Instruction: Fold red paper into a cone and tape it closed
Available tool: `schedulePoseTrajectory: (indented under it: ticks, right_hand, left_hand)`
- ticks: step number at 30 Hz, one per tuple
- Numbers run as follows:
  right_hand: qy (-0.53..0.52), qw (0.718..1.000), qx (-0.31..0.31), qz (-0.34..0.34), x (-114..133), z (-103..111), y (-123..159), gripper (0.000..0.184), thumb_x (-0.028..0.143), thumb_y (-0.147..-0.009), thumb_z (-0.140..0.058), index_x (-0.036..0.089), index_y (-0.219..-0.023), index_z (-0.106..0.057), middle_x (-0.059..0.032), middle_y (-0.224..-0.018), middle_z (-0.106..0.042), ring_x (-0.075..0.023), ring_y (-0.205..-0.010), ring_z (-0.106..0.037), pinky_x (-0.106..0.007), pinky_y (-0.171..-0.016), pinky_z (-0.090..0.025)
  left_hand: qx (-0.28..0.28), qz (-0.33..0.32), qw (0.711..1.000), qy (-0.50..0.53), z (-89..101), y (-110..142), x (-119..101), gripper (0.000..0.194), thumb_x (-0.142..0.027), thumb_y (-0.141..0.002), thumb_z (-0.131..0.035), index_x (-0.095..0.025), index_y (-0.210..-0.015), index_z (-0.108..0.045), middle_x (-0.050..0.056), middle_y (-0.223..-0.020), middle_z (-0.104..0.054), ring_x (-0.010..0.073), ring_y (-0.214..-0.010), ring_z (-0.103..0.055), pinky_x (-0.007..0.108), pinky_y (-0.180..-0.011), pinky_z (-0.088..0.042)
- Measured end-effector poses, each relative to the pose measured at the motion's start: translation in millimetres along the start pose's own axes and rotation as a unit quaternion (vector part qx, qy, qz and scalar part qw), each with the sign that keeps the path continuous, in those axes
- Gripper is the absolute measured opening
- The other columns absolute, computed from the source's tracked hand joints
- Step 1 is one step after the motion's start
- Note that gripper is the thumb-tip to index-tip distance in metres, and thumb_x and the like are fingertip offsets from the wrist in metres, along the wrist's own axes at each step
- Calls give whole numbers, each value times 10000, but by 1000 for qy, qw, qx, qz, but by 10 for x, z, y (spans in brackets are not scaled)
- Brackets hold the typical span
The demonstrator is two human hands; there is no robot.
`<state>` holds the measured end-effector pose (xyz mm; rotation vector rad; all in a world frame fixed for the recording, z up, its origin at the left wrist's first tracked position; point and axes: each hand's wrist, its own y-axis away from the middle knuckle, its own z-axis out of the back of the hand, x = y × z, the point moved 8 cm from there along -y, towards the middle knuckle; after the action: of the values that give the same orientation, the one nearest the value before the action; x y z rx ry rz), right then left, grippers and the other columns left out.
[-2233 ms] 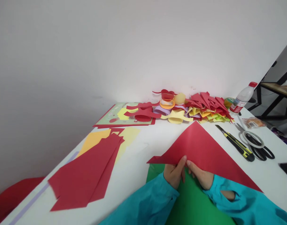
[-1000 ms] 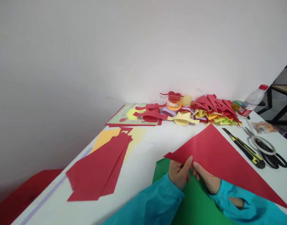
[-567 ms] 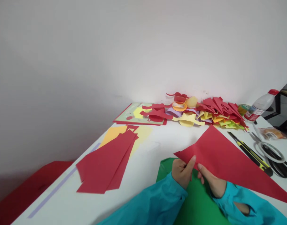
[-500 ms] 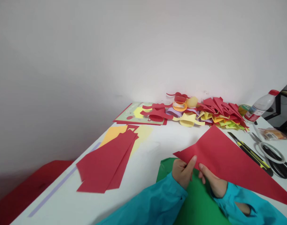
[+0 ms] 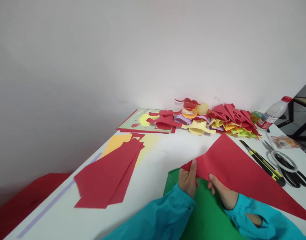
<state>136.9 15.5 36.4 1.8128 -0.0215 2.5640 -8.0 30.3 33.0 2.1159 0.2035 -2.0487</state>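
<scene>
A large folded piece of red paper is held above the near edge of the table, its long point reaching toward the lower right. My left hand pinches its narrow left end, thumb on top. Just to the right, my right hand grips the lower edge, with the thumb on the paper and the fingers partly hidden beneath. Under both hands lies a green sheet or surface. Left of them, overlapping cut pieces of red paper rest on the white table.
Toward the right lie a yellow-black utility knife, black scissors and a roll of tape. Along the wall are folded paper pieces, paper rings, a flat printed sheet and a tilted bottle.
My left hand has slid left along the red paper toward its tip, away from my right hand. The whole view has shifted slightly, with things appearing a little farther left.
</scene>
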Motion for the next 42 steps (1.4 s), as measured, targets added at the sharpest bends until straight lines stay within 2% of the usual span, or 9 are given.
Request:
schedulePoseTrajectory:
  ticks: [4, 9, 18, 22, 24, 27, 30, 35, 42]
  right_hand:
    - [-3, 1000, -11, 2, 10, 26, -9, 492, 600, -776, -482, 221, -470, -548, 24, -410, -487, -135, -474, -505, -302, -672, -438]
    - [-62, 998, 4, 16, -4, -4, -72, 466, 566, -785, -504, 215, -487, -578, 17, -425, -527, -133, -492, -526, -292, -666, -449]
    - [-333, 942, -11, -48, -178, -13, -258, 464, 510, -755, -555, 159, -454, -586, -20, -406, -562, -94, -296, -435, -229, -338, -323]
    - [-283, 954, -94, -32, -282, 158, -357, 454, 520, -701, -604, 155, -436, -554, -30, -389, -552, -97, -275, -422, -234, -314, -323]
    - [-211, 971, -102, -46, -364, 164, -399, 492, 566, -683, -585, 162, -411, -520, -35, -362, -526, -101, -260, -406, -238, -300, -321]
    - [-74, 993, -81, -32, -368, 130, -426, 478, 581, -739, -491, 159, -533, -577, -21, -374, -523, -120, -286, -439, -250, -331, -372]
    - [83, 991, -99, 44, -191, 168, -396, 441, 490, -829, -408, 132, -976, -620, -13, -483, -596, -152, -377, -524, -278, -437, -445]
    - [339, 922, -152, 108, 17, 224, -347, 527, 306, -877, -347, 118, -1367, -297, -68, -757, -684, -200, -575, -629, -284, -499, -445]
    - [572, 802, -89, 145, 109, 4, -319, 747, 205, -786, -508, 153, -1429, -132, -69, -832, -653, -185, -633, -620, -259, -471, -409]
  left_hand:
    - [22, 0, 999, -30, -4, -20, -2, 688, -645, -805, -330, -196, -286, -376, -18, -267, -334, 77, -280, -343, 225, -366, -289]
    - [77, -39, 995, -40, -102, 6, -89, 541, -578, -733, -526, -177, -374, -468, -25, -316, -410, 86, -300, -394, 220, -362, -289]
    - [-10, -3, 1000, -12, 50, -73, -49, 611, -629, -783, -424, -183, -367, -467, -20, -285, -402, 91, -281, -387, 215, -343, -300]
    - [-61, -33, 994, -86, 209, -165, -67, 594, -579, -834, -383, -159, -473, -597, 23, -366, -533, 135, -355, -520, 243, -444, -434]
    - [-64, -92, 980, -164, 235, -205, -118, 518, -497, -878, -355, -128, -716, -681, 50, -539, -656, 154, -428, -591, 260, -497, -486]
    - [-51, -263, 914, -305, 154, -178, -251, 392, -302, -914, -323, -127, -1189, -541, 101, -937, -709, 190, -711, -686, 278, -628, -545]
    - [-42, -444, 787, -427, -33, -7, -336, 499, -130, -884, -314, -122, -1383, -290, 155, -1172, -609, 218, -993, -631, 289, -753, -545]
    - [-42, -539, 641, -545, -305, 209, -372, 632, -39, -858, -318, -33, -1419, -29, 236, -1185, -570, 239, -937, -651, 270, -647, -553]
    - [-56, -521, 621, -583, -368, 280, -437, 547, -49, -852, -372, -10, -1377, -224, 266, -1189, -546, 249, -859, -673, 270, -590, -552]
